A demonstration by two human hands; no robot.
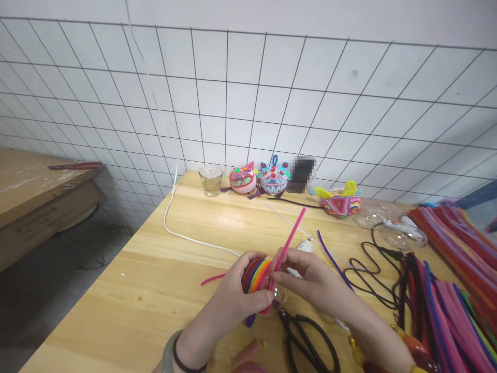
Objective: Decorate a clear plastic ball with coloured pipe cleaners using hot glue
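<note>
Left hand point(243, 295) holds rainbow-striped ball point(257, 274), fingers point(259, 299) curled round it; right hand point(310, 272) pinches pink pipe cleaner point(292, 235) above scissors point(289, 324).

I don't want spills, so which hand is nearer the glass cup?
Left. The left hand is below and right of the glass cup in the picture; the right hand is farther right.

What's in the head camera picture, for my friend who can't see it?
A person's left hand holds a round rainbow-striped thing while the right hand pinches a pink fuzzy stick at its edge, above a wooden table. Black scissors lie close by; near the tiled wall are a glass cup and three creature figures, with bundled fuzzy sticks at right.
</note>
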